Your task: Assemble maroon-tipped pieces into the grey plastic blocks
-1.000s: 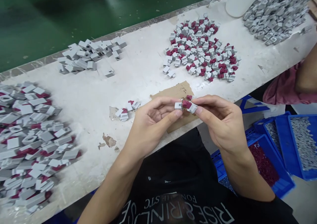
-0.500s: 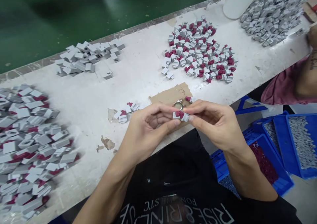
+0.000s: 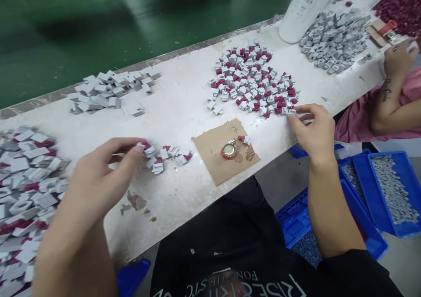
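My left hand (image 3: 105,167) is at the left of the table, thumb and forefinger pinched on a small grey-and-maroon plastic piece (image 3: 148,150). That piece is beside a small cluster of similar pieces (image 3: 169,152). Farther right, my right hand (image 3: 314,128) reaches to the near edge of a heap of grey-and-maroon pieces (image 3: 256,80), its thumb and forefinger closing on one grey piece (image 3: 290,112). Between the hands lies a cardboard sheet (image 3: 213,161). On it are a round metal-rimmed item (image 3: 229,150) and one grey-and-maroon piece (image 3: 244,139).
Larger grey-and-maroon parts (image 3: 36,192) are heaped at far left, with plain grey blocks (image 3: 112,89) behind. A white bottle (image 3: 296,14) stands near a grey pile (image 3: 335,38). A co-worker's arm (image 3: 393,95) is at right. Blue bins (image 3: 365,187) sit below the table edge.
My hands were together over the cardboard, holding grey-and-maroon pieces. They have parted: the left went left to the small cluster, the right went right and away to the heap. The cardboard is now uncovered.
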Motion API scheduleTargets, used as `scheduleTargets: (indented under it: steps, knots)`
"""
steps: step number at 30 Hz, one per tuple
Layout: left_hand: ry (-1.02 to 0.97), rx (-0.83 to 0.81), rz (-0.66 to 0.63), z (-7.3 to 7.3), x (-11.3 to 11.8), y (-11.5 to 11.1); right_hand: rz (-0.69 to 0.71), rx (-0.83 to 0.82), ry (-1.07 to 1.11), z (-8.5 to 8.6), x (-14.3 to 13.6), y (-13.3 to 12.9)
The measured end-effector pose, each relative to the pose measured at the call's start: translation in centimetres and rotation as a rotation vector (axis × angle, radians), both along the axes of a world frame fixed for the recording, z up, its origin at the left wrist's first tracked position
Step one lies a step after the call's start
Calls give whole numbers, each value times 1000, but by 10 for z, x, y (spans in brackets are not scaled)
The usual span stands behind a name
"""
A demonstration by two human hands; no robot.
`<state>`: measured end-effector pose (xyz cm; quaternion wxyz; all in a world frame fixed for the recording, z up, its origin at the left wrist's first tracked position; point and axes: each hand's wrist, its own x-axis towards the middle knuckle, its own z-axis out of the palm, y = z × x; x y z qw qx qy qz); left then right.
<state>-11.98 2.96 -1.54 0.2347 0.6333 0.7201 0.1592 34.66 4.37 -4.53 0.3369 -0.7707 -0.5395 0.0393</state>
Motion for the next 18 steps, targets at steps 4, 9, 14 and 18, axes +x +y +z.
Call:
scheduleTargets:
  steps: [4,9,14,18]
  knots:
    - [-4,-111,-72,11,21,4,37,-47,59,4,-11,-10]
    - [26,-139,-58,15,22,12,186,-152,183,21,-33,-31]
    - [143,-25,-53,21,29,38,364,-209,198,25,-47,-42]
    - [193,103,-14,16,35,62,308,-169,218,22,-54,-45]
